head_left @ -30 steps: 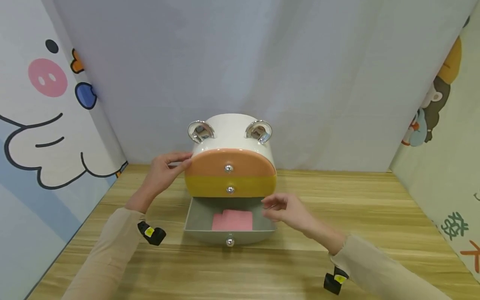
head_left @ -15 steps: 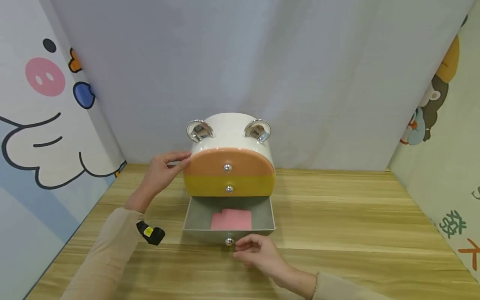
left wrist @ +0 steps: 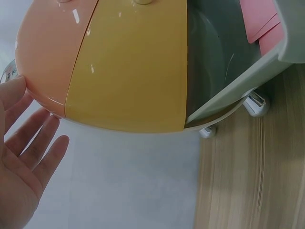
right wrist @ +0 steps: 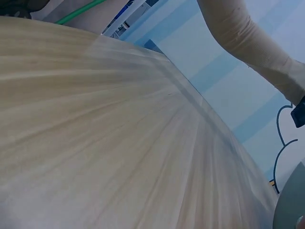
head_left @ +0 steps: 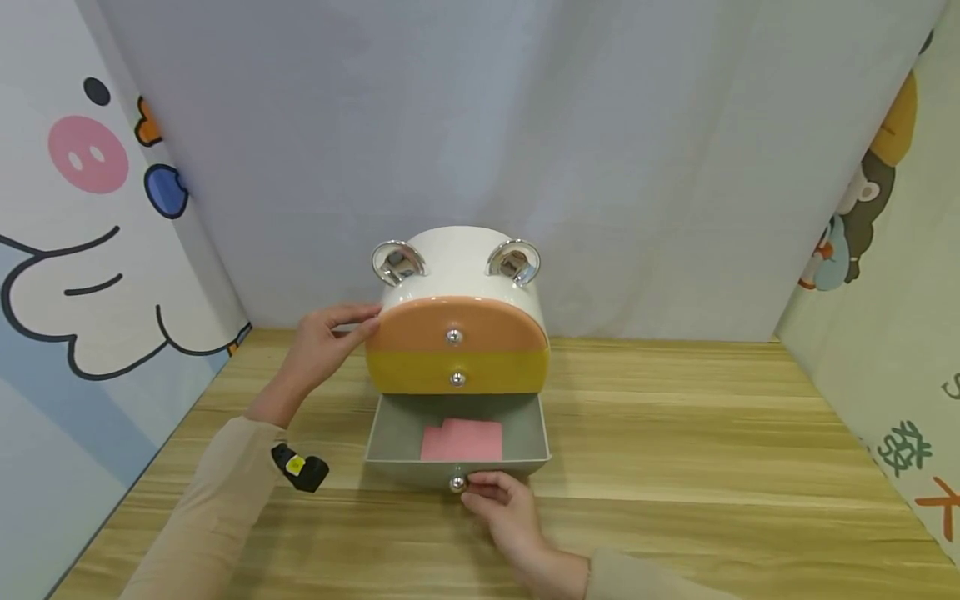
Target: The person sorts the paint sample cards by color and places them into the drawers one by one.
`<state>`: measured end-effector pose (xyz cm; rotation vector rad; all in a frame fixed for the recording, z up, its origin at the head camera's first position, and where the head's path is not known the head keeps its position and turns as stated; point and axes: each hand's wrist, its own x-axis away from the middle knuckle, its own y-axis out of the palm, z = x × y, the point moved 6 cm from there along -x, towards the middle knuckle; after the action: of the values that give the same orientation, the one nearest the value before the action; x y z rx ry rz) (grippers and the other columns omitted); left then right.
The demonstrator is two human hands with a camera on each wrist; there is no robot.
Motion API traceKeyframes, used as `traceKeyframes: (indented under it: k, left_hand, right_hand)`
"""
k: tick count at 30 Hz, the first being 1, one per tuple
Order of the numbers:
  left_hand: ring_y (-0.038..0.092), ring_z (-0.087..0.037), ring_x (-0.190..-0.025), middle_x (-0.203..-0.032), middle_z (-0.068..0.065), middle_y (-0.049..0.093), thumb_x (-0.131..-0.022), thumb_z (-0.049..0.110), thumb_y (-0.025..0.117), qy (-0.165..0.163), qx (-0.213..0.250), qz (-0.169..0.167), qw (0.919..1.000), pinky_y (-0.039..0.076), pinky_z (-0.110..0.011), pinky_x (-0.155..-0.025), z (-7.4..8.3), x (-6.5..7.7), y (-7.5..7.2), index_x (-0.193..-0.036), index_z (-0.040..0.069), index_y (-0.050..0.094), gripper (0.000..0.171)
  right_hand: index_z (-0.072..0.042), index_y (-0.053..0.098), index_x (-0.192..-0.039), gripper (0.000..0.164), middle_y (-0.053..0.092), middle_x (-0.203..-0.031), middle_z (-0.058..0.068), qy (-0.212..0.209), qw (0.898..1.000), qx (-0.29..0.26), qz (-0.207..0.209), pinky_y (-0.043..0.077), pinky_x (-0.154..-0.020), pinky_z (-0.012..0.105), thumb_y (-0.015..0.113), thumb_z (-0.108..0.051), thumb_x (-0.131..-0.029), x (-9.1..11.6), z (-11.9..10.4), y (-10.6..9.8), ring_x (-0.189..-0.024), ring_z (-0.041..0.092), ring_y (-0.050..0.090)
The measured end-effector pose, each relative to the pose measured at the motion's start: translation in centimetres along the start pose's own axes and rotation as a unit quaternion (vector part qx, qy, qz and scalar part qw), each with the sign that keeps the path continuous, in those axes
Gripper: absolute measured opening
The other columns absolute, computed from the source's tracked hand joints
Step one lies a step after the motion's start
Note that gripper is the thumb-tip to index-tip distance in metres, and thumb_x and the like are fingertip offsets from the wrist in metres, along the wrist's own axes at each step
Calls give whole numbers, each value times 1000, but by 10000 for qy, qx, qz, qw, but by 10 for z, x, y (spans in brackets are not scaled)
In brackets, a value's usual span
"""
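A small white drawer cabinet (head_left: 463,258) with two silver ear-shaped loops has an orange top drawer (head_left: 420,325) and a yellow middle drawer (head_left: 408,371), both closed. The grey bottom drawer (head_left: 393,429) is pulled out, with pink paper pieces (head_left: 472,440) lying inside. At the cabinet's left side, my left hand (head_left: 322,346) touches the edge beside the orange drawer with thumb and outstretched fingers. My right hand (head_left: 506,512) is in front of the grey drawer, its loosely bent thumb and index fingertips right at the right side of the silver knob (head_left: 457,483).
Everything stands on a wood-grain table (head_left: 675,433). A pale curtain (head_left: 637,167) hangs behind the cabinet. Cartoon-printed panels flank it, the left panel (head_left: 45,275) close beyond my left sleeve (head_left: 210,500).
My right hand has come down and left from the drawer's right rim to its front knob. The left hand stays at the cabinet's side, and the drawer has stayed out.
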<state>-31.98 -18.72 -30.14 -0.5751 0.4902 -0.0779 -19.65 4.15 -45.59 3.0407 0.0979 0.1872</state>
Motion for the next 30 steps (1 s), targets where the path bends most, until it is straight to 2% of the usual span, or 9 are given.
traceKeyframes:
  k: [3, 10, 16, 24, 30]
  left_hand:
    - [55, -25, -106, -115, -14, 61, -89, 20, 59, -3, 6, 1, 10000, 52, -38, -82, 0, 1, 0, -114, 3, 64, 31]
    - [54, -25, -108, -116, -13, 60, -89, 20, 59, -63, 96, 8, 9999, 51, -39, -82, 0, 2, 0, -114, 3, 64, 31]
    - [54, -25, -108, -117, -14, 60, -89, 21, 59, -68, 136, 10, 9999, 51, -39, -83, 0, 1, 0, -115, 2, 63, 32]
    - [54, -25, -108, -116, -14, 60, -89, 21, 59, -58, 95, 7, 9999, 51, -39, -82, 0, 0, 2, -114, 1, 63, 33]
    - [54, -25, -108, -116, -14, 60, -90, 19, 59, -40, 145, -1, 9999, 51, -40, -83, 1, 1, 2, -115, 1, 63, 31]
  right_hand:
    - [13, 56, -108, 31, 67, -94, 11, 205, 9995, -188, 135, 51, -62, 23, 63, 1, -81, 1, 5, 1, -75, 5, 59]
    - [15, 55, -105, 28, 65, -85, 2, 293, 9966, -715, 299, 55, -72, 31, 62, 4, -80, -2, 10, 5, -74, 7, 61]
    - [16, 56, -104, 26, 63, -81, -1, 425, 9915, -1147, 435, 54, -74, 27, 62, 8, -80, -6, 14, 6, -72, 7, 60]
    - [15, 57, -102, 25, 63, -80, 0, 256, 9919, -1081, 618, 55, -73, 28, 63, 7, -79, -16, 9, 3, -71, 8, 61]
    - [14, 59, -100, 22, 66, -81, 2, 166, 9945, -891, 533, 54, -75, 31, 63, 4, -81, -34, 4, 0, -74, 11, 63]
